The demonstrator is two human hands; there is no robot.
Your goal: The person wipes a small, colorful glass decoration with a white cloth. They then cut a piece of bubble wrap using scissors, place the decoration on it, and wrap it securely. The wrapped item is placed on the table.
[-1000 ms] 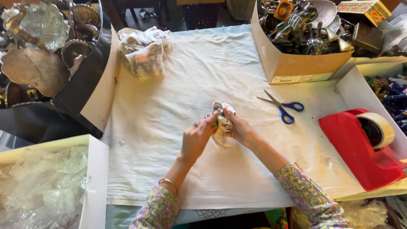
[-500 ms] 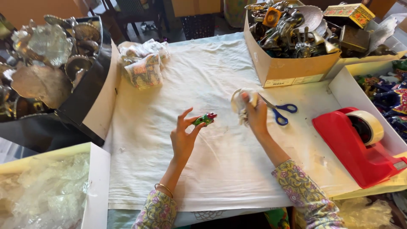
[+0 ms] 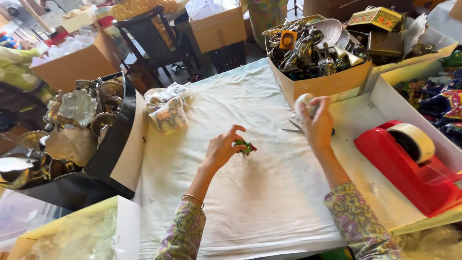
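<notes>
Straight ahead of me, at the far right of the table, stood an open tan cardboard box [image 3: 323, 83] crammed with dark metal pieces. Beyond it sat a small lidded box [image 3: 374, 18] patterned in gold, red and green. To my right lay a shallow white carton [image 3: 392, 98] with a yellow rim, holding bright painted things. On my left, a black box [image 3: 113, 154] with a pale flap was full of silvery dishes. Near its far corner lay a few wrapped bundles [image 3: 168, 108] in clear film. A white box [image 3: 126, 226] of clear wrapping sat at my near left. Behind the table stood another brown carton [image 3: 219, 29].
</notes>
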